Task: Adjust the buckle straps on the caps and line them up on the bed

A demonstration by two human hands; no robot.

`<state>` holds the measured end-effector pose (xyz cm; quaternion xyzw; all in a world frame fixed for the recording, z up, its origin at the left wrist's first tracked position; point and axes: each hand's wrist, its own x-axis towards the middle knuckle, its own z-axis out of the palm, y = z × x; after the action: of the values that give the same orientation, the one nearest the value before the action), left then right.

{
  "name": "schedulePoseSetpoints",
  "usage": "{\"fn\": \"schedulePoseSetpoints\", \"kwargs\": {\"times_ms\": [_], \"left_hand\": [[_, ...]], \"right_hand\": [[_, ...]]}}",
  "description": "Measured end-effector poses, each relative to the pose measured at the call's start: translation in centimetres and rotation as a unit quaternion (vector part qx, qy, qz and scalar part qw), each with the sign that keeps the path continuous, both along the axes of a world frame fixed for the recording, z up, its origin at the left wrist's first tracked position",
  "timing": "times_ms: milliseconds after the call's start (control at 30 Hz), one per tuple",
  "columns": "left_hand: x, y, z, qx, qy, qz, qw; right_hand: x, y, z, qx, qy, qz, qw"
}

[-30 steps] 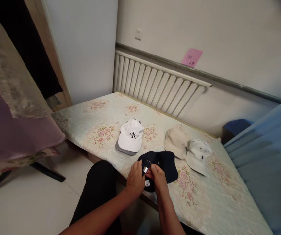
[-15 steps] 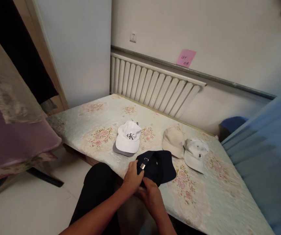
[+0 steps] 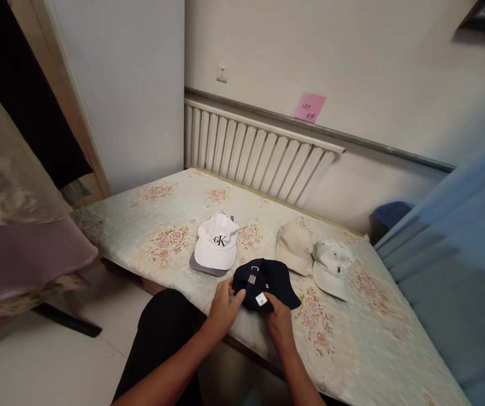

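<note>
That navy cap (image 3: 268,279) looks light and floppy, soft cloth that will crumple rather than slip, so the stiffer brim or the back strap seems like the best place to grab. It's dark navy, lying with a small white tag and a metal strap buckle showing, at the near edge of the bed (image 3: 175,225). The left hand (image 3: 222,306) pinches its left rim and the right hand (image 3: 280,320) grips its near edge. A white cap (image 3: 216,248) sits just beyond.

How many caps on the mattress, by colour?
White fabric cap with black logo: 1
Grey cap under it, only its edge showing: 1
Dark navy cap with a small white tag, held by left hand and right hand: 1
Beige cap: 1
Off-white cap: 1
Total: 5
</note>
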<state>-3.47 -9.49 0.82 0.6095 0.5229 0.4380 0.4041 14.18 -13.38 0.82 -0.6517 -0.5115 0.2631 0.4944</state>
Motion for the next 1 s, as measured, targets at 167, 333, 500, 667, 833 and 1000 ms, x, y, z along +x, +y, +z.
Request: {"fn": "schedulePoseSetpoints", "kwargs": {"times_ms": [167, 333, 500, 667, 833, 1000], "left_hand": [[-0.3, 0.1, 0.7, 0.018, 0.017, 0.009, 1.000], [0.9, -1.1, 1.7, 0.055, 0.046, -0.037, 0.997], [1.8, -2.8, 2.2, 0.123, 0.108, -0.081, 0.983], [2.5, -5.0, 2.8, 0.106, 0.185, -0.120, 0.970], [3.5, -6.3, 2.6, 0.090, 0.253, -0.082, 0.960], [3.7, -5.3, 0.3, 0.119, 0.216, -0.085, 0.966]], "right_hand": [[1.6, 2.8, 5.8, 0.025, 0.121, -0.094, 0.988], [1.0, 3.6, 9.8, 0.072, 0.307, -0.120, 0.941], [-1.2, 2.0, 10.6, 0.066, 0.456, -0.112, 0.880], [-2.5, 0.3, 10.3, 0.018, 0.502, -0.130, 0.855], [-3.1, -0.2, 10.3, 0.010, 0.460, -0.208, 0.863], [-4.0, -0.1, 9.9, 0.072, 0.483, -0.153, 0.859]]}}
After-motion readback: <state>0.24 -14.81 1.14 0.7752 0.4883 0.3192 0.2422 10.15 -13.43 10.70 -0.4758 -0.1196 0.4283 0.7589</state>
